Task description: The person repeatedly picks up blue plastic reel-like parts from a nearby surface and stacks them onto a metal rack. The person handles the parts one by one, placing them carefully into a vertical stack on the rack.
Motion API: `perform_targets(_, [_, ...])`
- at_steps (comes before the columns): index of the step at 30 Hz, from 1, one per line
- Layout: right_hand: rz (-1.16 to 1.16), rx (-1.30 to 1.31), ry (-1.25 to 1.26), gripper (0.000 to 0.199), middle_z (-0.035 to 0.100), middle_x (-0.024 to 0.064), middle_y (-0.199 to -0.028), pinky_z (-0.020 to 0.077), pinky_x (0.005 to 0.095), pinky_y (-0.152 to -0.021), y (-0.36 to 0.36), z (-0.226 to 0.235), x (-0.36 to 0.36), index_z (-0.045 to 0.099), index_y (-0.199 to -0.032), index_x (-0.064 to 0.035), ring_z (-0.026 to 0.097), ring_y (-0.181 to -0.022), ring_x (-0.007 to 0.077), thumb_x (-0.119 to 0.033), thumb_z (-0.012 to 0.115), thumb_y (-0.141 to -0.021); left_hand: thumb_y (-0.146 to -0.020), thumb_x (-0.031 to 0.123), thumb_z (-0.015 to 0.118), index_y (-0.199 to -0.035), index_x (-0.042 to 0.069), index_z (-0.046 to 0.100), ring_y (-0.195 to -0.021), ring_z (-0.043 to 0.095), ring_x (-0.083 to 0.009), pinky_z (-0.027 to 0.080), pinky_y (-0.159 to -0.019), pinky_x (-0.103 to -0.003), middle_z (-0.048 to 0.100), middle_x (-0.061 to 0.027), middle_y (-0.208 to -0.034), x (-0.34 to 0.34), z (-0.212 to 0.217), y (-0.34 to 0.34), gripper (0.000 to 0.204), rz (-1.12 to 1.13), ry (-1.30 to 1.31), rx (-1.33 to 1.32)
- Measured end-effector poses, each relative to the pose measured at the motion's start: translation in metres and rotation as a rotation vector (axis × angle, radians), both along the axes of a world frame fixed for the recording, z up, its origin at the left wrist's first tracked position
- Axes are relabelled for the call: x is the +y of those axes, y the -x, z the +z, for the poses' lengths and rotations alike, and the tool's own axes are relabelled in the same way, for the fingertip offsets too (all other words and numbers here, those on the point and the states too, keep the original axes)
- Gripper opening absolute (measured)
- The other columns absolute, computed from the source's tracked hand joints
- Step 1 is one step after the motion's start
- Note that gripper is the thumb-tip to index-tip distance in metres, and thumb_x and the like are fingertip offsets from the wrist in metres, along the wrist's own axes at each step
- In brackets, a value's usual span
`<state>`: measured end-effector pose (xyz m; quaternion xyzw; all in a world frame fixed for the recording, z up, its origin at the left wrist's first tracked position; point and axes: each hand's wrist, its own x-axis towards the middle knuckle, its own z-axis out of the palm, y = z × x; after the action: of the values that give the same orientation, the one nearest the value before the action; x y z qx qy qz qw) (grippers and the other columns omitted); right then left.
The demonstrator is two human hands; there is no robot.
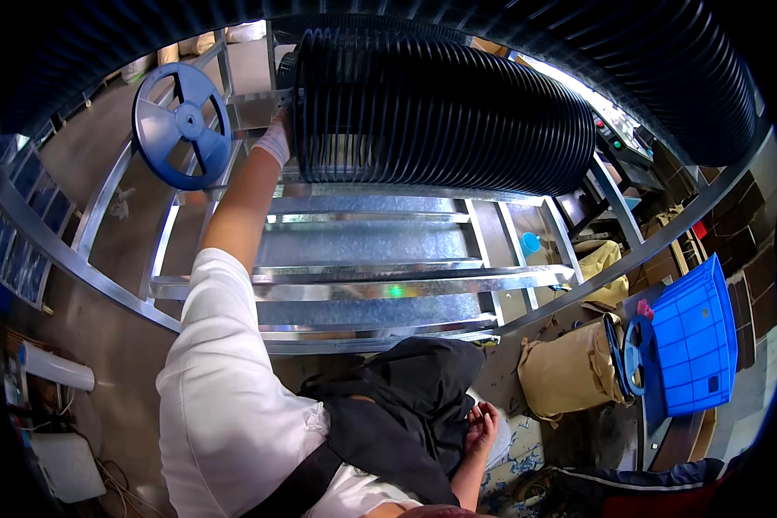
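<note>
A long row of thin black discs or rings (445,112) lies sideways across the upper middle of a metal frame. My left arm stretches up to its left end. There my left hand (276,138), in a pale glove or wrap, is against the end of the row; its fingers are hidden behind the black edge. A blue spoked wheel (190,121) stands just left of that hand. Low in the view, beside the dark cloth over my lap, is my right hand (483,425) with its fingers curled in. What they hold, if anything, is too small to name.
Bare metal rails (414,287) cross in front of me. On the right are a blue crate (695,341), a brown paper sack (570,371) and a blue ring-shaped part (634,354). Another dark ribbed row (695,95) arches overhead. A white roll (56,367) lies at the left.
</note>
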<state>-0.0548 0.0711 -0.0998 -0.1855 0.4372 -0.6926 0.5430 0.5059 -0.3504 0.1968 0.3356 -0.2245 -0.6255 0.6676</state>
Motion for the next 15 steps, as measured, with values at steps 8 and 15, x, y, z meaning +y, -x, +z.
perform_targets(8, [-0.021, 0.0, -0.014, 0.031, 0.059, 0.0102, -0.113, 0.0477, 0.0321, -0.085, -0.004, 0.011, 0.002, 0.052, -0.119, -0.0057, 0.06, -0.098, 0.0215, -0.012, 0.054, -0.088, -0.092, 0.059, 0.034, -0.129, 0.01, 0.053, -0.121, 0.047, -0.0282, 0.034, -0.104, -0.039, 0.055, -0.0101, -0.129, 0.0, 0.01, -0.002, 0.064, 0.013, 0.117, 0.022])
perform_targets(15, [-0.024, -0.031, 0.01, 0.03, 0.059, 0.0104, -0.114, 0.0484, 0.0321, -0.085, -0.003, 0.008, 0.003, 0.052, -0.118, -0.005, 0.061, -0.097, 0.0215, -0.01, 0.053, -0.088, -0.09, 0.064, 0.033, -0.131, 0.009, 0.05, -0.112, 0.054, -0.0286, 0.039, -0.099, -0.039, 0.058, -0.0119, -0.124, 0.016, 0.041, -0.001, 0.071, 0.091, 0.13, -0.161])
